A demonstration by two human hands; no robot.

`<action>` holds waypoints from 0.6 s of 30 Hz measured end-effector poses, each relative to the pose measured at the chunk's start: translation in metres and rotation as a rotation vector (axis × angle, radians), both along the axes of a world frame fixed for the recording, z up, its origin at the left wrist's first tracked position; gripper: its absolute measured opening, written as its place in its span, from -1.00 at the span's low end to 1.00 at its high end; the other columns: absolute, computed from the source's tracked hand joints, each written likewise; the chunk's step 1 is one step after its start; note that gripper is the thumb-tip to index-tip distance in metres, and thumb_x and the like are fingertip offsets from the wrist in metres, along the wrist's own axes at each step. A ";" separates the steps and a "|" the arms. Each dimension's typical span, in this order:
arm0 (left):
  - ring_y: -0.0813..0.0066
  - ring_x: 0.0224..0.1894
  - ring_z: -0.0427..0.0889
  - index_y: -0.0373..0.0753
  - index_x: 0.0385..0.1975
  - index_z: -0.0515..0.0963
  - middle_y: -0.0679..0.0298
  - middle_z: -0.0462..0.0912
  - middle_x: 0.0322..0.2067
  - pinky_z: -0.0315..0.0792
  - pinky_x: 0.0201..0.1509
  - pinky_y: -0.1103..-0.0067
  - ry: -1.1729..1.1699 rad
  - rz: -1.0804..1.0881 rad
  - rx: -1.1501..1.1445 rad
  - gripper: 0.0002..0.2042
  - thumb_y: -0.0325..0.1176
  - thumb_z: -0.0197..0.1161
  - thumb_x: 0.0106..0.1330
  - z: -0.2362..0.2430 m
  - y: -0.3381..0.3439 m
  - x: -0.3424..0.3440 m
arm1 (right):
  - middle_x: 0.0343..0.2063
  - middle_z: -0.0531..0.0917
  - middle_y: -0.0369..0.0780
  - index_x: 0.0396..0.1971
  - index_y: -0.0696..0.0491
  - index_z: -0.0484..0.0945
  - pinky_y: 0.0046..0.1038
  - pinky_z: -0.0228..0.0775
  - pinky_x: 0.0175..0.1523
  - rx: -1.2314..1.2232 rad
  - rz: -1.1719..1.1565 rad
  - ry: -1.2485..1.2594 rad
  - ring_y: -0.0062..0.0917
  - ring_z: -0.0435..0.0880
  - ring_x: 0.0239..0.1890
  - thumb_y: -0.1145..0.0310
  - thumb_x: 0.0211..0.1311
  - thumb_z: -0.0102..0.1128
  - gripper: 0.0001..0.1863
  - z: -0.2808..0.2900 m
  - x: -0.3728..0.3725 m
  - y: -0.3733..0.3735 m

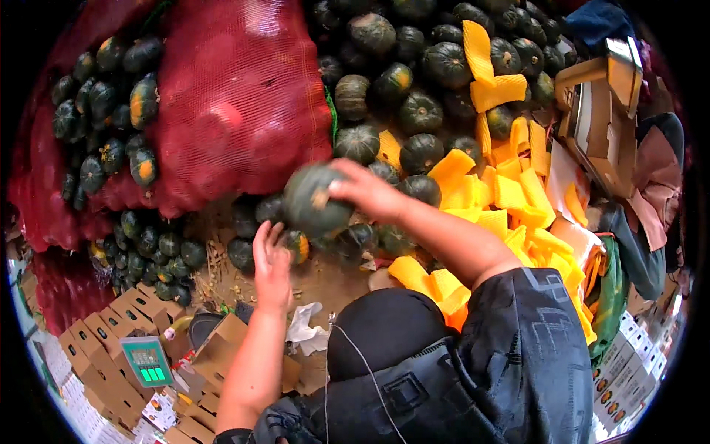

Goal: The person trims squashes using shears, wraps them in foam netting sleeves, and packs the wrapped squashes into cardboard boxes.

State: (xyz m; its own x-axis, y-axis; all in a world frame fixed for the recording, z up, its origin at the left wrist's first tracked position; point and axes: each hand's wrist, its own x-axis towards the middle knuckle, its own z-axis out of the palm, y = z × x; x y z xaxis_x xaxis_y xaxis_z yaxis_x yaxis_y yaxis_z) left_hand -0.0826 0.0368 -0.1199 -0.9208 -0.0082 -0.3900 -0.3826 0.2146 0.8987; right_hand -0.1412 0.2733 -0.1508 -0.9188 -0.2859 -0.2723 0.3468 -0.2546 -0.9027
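A round dark green pumpkin [314,203], slightly blurred by motion, is off the floor in front of me. My right hand [367,194] grips it from its right side, fingers over the top near the pale stem. Just below and left of it, my left hand [272,263] is raised with its fingers apart, holding nothing. Beneath the held pumpkin lie several more, among them one with an orange patch [299,246] close to my left fingertips. A large heap of green pumpkins [421,112] spreads out ahead of me.
Red mesh sacks [244,111] bulge at the left, with smaller pumpkin piles [103,111] beside them. Yellow foam net sleeves [518,194] lie heaped at my right, below an open cardboard box [603,111]. Brown cartons [111,355] and a scale display [146,361] stand at lower left.
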 end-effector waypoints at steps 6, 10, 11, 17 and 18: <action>0.29 0.05 0.38 -0.19 0.13 0.18 0.19 0.39 -0.02 0.26 0.15 0.35 -0.431 0.148 0.735 -0.30 -0.21 0.35 -0.05 0.062 0.023 0.022 | -0.43 0.55 -0.12 -0.43 0.15 0.53 -0.38 0.34 -0.14 1.049 -0.643 0.568 -0.28 0.53 -0.28 0.34 -0.07 0.20 -0.79 -0.009 -0.064 0.131; 0.27 0.02 0.42 -0.19 0.06 0.29 0.19 0.42 -0.01 0.30 0.12 0.31 -0.555 0.232 0.816 -0.39 0.02 0.21 0.05 0.052 -0.002 0.032 | 0.08 0.25 0.05 0.20 -0.05 0.05 -0.25 0.13 0.18 1.703 -0.323 0.300 -0.09 0.23 0.13 0.13 -0.24 0.38 -0.06 -0.031 -0.103 0.221; 0.26 0.01 0.43 -0.18 0.05 0.31 0.18 0.44 -0.02 0.31 0.11 0.30 -0.542 0.214 0.854 -0.41 0.06 0.16 0.08 0.048 -0.012 0.036 | 0.09 0.21 0.11 0.24 -0.09 -0.04 -0.27 0.11 0.20 1.702 -0.216 0.176 -0.09 0.21 0.15 0.07 -0.31 0.42 0.07 -0.024 -0.113 0.214; 0.23 0.04 0.41 -0.21 0.07 0.29 0.18 0.43 0.00 0.27 0.14 0.28 -0.517 0.276 0.837 -0.40 0.00 0.20 0.07 0.049 -0.032 0.054 | 0.07 0.36 -0.06 0.16 -0.03 0.18 -0.16 0.22 0.13 0.445 -0.334 -0.063 -0.22 0.37 0.08 -0.15 -0.05 0.08 -0.21 -0.036 -0.106 0.170; 0.22 0.05 0.39 -0.23 0.07 0.29 0.17 0.42 0.01 0.23 0.17 0.27 -0.505 0.254 0.882 -0.41 -0.06 0.22 0.07 0.053 -0.035 0.056 | 0.07 0.38 -0.12 0.14 -0.02 0.22 -0.14 0.22 0.13 -0.322 -0.324 -0.161 -0.26 0.39 0.08 -0.15 0.00 0.02 -0.27 -0.028 -0.090 0.153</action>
State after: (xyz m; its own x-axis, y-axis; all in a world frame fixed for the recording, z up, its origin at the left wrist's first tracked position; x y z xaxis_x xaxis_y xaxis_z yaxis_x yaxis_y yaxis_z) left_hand -0.0268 0.0020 -0.0667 -0.6600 0.2962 -0.6904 -0.6993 -0.5780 0.4205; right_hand -0.2315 0.4268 -0.1783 -0.9279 -0.0850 -0.3630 0.3322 -0.6305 -0.7015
